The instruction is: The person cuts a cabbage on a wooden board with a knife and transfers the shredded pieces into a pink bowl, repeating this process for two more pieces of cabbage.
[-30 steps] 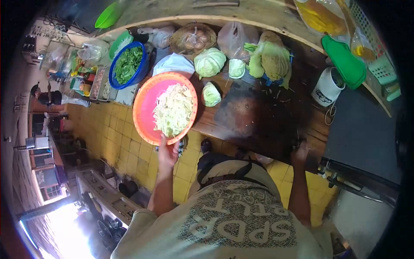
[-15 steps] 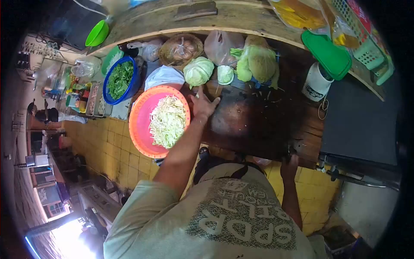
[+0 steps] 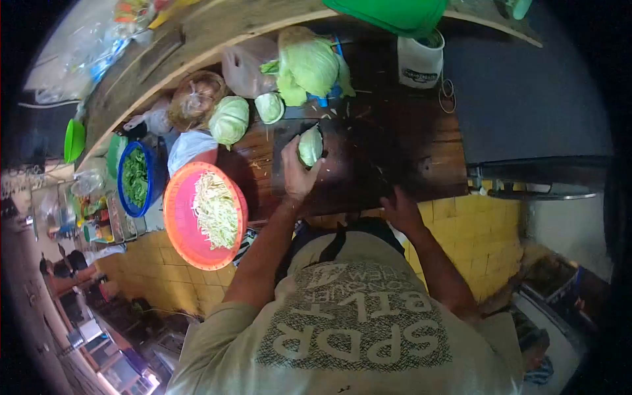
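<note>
My left hand (image 3: 299, 172) is closed around a pale green cabbage piece (image 3: 310, 146) on the dark, wet cutting surface (image 3: 352, 155). Near the front edge of the table, my right hand (image 3: 403, 210) has its fingers curled; a dark shape by them is too dim to name. Left of the held piece lie a larger cabbage (image 3: 228, 121) and a small cut cabbage piece (image 3: 269, 108). An orange-rimmed pink basin (image 3: 172, 204) of shredded cabbage (image 3: 216, 210) stands to the left.
Behind are a leafy cabbage head (image 3: 308, 69), a plastic bag (image 3: 249, 69) and a basket of round items (image 3: 197, 99). A blue basin (image 3: 153, 181) of chopped greens sits far left. A white container (image 3: 420, 62) with a cord stands back right, under a green lid (image 3: 401, 14).
My left hand has gone from reaching toward the cabbages to gripping a piece on the cutting surface. The right hand has come closer to the left. The camera view has turned right.
</note>
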Demonstrator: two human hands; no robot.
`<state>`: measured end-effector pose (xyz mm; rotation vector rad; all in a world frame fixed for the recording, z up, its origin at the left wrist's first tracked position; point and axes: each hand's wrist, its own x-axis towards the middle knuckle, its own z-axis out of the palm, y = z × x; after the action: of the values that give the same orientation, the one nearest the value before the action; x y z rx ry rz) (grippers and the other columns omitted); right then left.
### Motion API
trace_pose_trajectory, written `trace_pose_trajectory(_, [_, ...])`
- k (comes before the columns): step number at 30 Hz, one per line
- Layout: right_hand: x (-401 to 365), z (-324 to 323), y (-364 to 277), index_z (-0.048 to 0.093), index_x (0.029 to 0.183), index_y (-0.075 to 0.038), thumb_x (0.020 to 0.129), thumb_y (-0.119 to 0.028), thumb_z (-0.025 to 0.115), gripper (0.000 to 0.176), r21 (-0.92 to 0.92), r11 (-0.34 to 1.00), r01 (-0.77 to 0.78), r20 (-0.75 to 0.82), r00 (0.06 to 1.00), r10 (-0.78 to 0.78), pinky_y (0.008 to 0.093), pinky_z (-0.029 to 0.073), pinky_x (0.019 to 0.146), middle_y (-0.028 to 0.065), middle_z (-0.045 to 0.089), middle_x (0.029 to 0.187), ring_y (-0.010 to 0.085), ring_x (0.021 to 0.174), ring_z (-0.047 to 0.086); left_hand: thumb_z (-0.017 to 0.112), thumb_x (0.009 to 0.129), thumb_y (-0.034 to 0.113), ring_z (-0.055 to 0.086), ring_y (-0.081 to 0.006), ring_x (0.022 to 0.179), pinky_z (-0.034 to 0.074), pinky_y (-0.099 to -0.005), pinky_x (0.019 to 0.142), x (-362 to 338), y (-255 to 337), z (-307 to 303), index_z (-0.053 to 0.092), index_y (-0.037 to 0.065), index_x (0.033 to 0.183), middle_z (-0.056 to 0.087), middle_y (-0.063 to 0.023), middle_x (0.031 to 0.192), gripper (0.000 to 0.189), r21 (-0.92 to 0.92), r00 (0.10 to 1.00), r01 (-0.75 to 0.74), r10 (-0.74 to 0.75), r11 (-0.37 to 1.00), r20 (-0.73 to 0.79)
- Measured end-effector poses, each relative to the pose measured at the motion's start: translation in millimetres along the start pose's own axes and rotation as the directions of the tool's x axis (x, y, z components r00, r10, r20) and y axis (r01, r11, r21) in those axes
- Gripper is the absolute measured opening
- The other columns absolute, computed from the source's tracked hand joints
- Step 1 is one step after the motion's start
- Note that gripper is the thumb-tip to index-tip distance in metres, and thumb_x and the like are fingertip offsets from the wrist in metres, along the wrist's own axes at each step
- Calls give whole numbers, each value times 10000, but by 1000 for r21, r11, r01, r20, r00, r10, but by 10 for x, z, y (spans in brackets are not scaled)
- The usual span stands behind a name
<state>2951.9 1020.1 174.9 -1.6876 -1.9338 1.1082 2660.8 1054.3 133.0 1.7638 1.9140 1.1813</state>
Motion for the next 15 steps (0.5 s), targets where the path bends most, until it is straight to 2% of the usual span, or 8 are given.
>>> trace_pose_trajectory(2, [61,52,-136,475,1267,24,902,-249,582,468,82,980,-181,212,964,160,497,483,862,293,611,1099,472,974,601,806,702,172,458,-397,1160,386,-450,996,-201,-109,53,420,-1,1277,479,-220,1223,714,60,999,-28,26,998,33])
trace_pose_trajectory(3, [80,129,-146,475,1267,24,902,-249,582,468,85,978,-188,215,962,166,497,483,862,293,611,1099,472,974,601,806,702,172,458,-397,1160,386,-450,996,-272,-140,24,420,-1,1277,479,-220,1223,714,61,999,-26,23,998,41])
trace_pose_trajectory(5, [115,356,-67,480,1232,53,904,-255,562,457,-55,989,-139,112,983,144,532,480,854,326,596,1076,484,971,594,805,689,203,456,-411,1146,389,-462,985,-314,-77,-90,436,-2,1231,477,-228,1215,687,79,939,279,-289,957,188])
trace_pose_trajectory(6, [135,464,23,480,1232,53,904,-255,562,457,-45,988,-149,113,982,153,532,480,854,326,596,1076,484,971,594,805,689,203,456,-411,1146,389,-462,985,-294,-33,-130,436,-2,1231,477,-228,1215,687,86,936,277,-289,957,199])
trace_pose_trajectory(9, [161,684,250,443,1259,59,904,-250,576,489,-135,985,-110,155,979,131,508,485,857,329,608,1031,481,964,608,777,695,320,438,-436,1190,390,-493,1009,18,278,-190,440,96,1305,460,-217,1282,732,309,985,-26,-28,951,170])
trace_pose_trajectory(13, [79,679,222,456,1214,71,922,-259,545,449,-146,980,-135,73,986,147,524,480,860,331,607,1035,487,974,600,750,719,337,492,-417,1192,417,-498,1005,638,639,-57,489,164,1308,538,-217,1264,667,517,931,2,-191,856,312])
trace_pose_trajectory(14, [76,648,195,460,1198,73,928,-260,535,436,-99,988,-117,57,991,123,528,476,863,332,605,1046,488,987,594,741,726,336,529,-403,1165,437,-485,992,829,578,-6,514,169,1291,577,-224,1222,631,576,751,-15,-371,818,546])
trace_pose_trajectory(15, [86,653,214,460,1198,73,928,-260,535,436,-100,988,-121,51,991,127,528,476,863,332,605,1046,488,987,594,731,733,334,567,-388,1137,457,-471,979,935,542,11,539,174,1275,615,-230,1179,596,622,485,-58,-522,781,702])
